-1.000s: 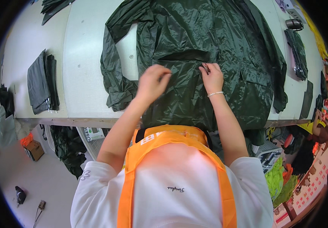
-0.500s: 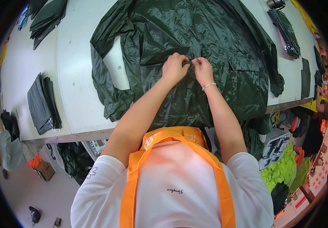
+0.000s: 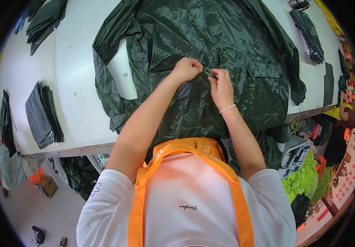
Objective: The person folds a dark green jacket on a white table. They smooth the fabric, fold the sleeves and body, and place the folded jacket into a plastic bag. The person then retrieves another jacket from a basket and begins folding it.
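I see a big white table [image 3: 82,107] w/ a dark green rain jacket [image 3: 227,49] spread flat on it. My left hand [image 3: 187,69] & right hand [image 3: 221,88] meet at the jacket's middle, both pinched shut on the jacket front. Left of the jacket lies a folded grey pile [image 3: 41,115].

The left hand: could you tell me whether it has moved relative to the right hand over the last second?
Yes. The left hand has closed in toward the right hand; both now pinch the dark green jacket at one spot on its front.
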The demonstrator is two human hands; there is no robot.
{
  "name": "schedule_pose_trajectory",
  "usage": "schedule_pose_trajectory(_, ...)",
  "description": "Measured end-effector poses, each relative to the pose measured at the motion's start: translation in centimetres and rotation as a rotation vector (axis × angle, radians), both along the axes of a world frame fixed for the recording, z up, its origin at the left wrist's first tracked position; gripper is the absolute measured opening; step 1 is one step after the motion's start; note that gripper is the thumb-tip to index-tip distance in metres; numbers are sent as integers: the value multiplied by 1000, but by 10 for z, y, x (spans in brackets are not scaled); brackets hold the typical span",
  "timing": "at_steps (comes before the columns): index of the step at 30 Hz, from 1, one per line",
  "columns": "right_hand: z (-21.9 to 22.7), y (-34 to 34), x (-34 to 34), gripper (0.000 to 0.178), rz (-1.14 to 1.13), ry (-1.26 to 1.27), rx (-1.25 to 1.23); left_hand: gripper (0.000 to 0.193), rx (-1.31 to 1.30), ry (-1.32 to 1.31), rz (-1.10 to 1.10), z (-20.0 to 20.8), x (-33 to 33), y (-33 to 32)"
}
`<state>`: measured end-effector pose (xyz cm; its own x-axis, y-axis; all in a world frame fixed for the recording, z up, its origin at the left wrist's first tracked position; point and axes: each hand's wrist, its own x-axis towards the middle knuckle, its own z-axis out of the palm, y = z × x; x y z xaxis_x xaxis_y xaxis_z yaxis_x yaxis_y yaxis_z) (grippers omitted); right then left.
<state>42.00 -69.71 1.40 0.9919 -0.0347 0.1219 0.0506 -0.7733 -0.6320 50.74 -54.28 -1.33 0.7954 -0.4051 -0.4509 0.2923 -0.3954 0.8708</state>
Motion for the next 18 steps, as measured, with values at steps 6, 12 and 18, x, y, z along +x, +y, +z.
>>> schedule_pose_trajectory(6,0,-11,9,25,112,-50,11,14,-65,59,-23,1,2,3)
schedule_pose_trajectory(12,3,-16,19,21,147,-15,110,13,-114,82,-28,1,2,5)
schedule_pose_trajectory(18,4,-17,23,18,190,-11,98,13,-126,93,-30,1,1,5)
